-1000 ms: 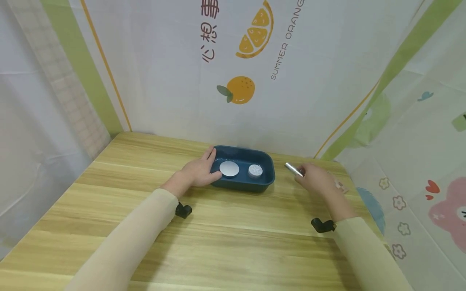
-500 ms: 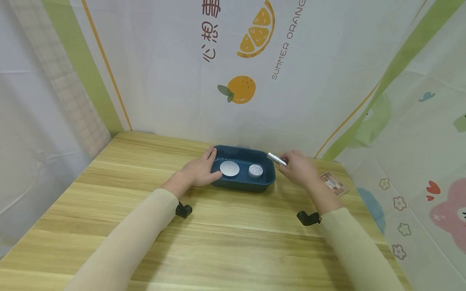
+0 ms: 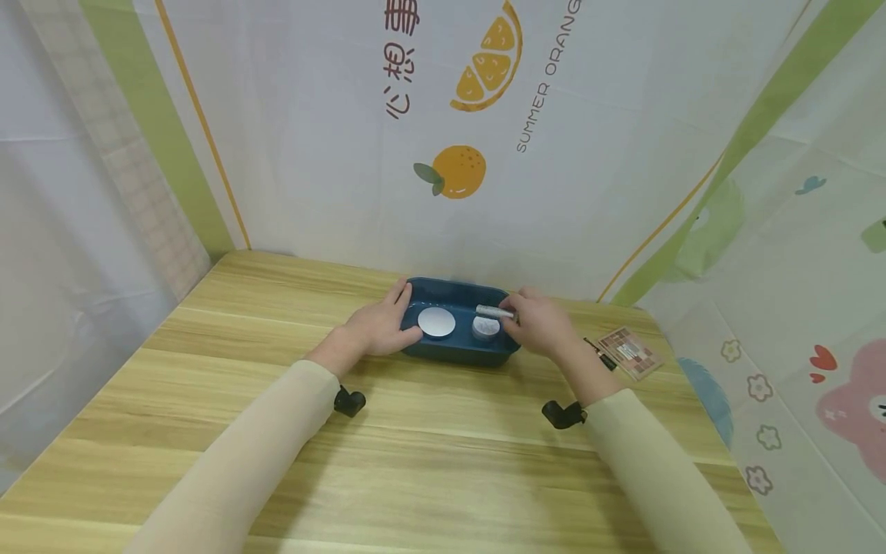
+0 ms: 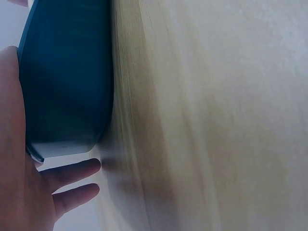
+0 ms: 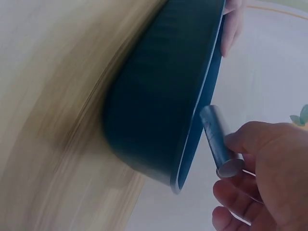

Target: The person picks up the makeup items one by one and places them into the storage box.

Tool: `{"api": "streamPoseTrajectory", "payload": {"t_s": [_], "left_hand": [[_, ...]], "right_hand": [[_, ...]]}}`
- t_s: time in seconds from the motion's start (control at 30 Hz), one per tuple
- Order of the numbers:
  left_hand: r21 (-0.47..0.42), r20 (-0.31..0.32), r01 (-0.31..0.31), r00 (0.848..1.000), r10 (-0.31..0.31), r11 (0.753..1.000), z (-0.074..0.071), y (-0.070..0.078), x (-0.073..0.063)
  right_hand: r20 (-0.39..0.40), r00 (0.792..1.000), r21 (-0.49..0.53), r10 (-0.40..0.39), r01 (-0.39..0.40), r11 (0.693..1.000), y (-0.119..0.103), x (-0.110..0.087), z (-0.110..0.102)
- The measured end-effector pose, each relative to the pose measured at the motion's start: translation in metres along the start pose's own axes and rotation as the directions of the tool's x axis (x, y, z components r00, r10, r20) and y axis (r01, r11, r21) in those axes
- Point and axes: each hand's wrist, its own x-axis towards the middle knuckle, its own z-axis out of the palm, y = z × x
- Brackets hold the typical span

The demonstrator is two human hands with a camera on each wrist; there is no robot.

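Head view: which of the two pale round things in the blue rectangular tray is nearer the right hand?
The smaller, greyish round case, partly behind the silver cylindrical tube; the larger white disc lies nearer the left hand.

My feed shows long, plain, pale cream sleeves: the left sleeve [image 3: 242, 454] ends behind the left hand [image 3: 374, 325], the right sleeve [image 3: 657, 462] behind the right hand [image 3: 545, 325]. Behind each bare hand sits a black, angular module: left module [image 3: 349, 401], right module [image 3: 562, 415].
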Motion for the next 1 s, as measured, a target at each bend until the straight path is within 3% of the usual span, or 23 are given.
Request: {"api": "streamPoseTrajectory", "payload": {"t_s": [0.2, 0.43, 0.77, 1.0], "left_hand": [[-0.004, 0.005, 0.004, 1.000, -0.004, 1.000, 0.002, -0.001, 0.002], [-0.002, 0.004, 0.000, 1.000, 0.000, 1.000, 0.002, -0.002, 0.002], [-0.010, 0.004, 0.008, 1.000, -0.008, 1.000, 0.003, -0.003, 0.005], [-0.002, 0.004, 0.003, 1.000, -0.003, 1.000, 0.003, -0.002, 0.004]], "right_hand": [[0.094, 0.992, 0.012, -0.082, 0.082, 0.997, -0.007, 0.005, 0.006], [0.194, 0.972, 0.072, -0.134, 0.122, 0.990, -0.008, 0.012, 0.010], [0.270, 0.955, 0.095, -0.126, 0.104, 0.990, -0.002, 0.022, 0.015], [0.349, 0.927, 0.077, -0.138, 0.119, 0.990, -0.005, 0.025, 0.016]]}}
